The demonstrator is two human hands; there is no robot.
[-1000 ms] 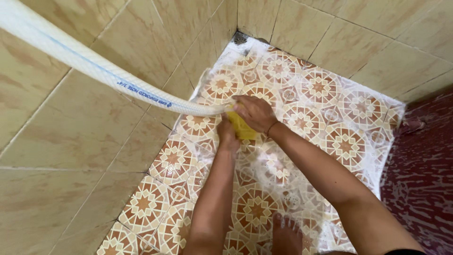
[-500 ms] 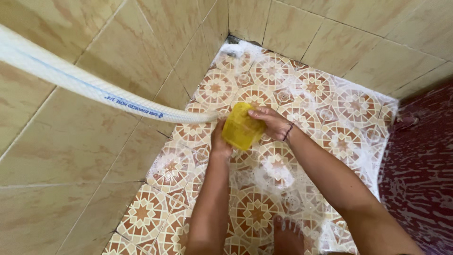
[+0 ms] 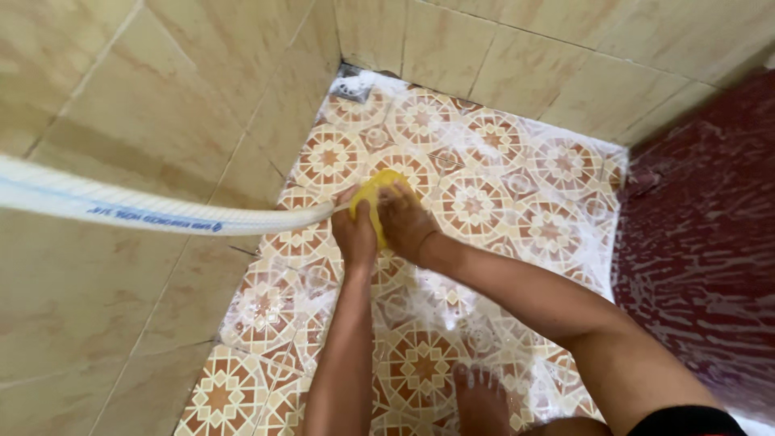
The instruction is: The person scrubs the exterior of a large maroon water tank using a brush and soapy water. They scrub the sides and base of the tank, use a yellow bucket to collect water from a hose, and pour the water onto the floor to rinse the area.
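A yellow sponge [image 3: 376,192] is squeezed between both hands above the wet patterned floor. My left hand [image 3: 353,231] grips the end of a white reinforced hose [image 3: 153,211] and presses against the sponge's left side. My right hand [image 3: 406,223] wraps the sponge from the right, its fingers closed over it. Most of the sponge is hidden; only its top edge shows. The hose runs off to the left edge of view, along the beige tiled wall.
Soapy foam and water cover the orange-and-white patterned floor tiles [image 3: 492,202]. A floor drain [image 3: 350,87] sits in the far corner. Beige wall tiles [image 3: 145,113] rise left and behind. A dark red wet surface [image 3: 702,210] lies to the right. My bare foot [image 3: 483,397] stands below.
The sponge went from pressed low, to lifted and open in view, to squeezed between both hands. The view shifted, so hands and hose sit further left and lower.
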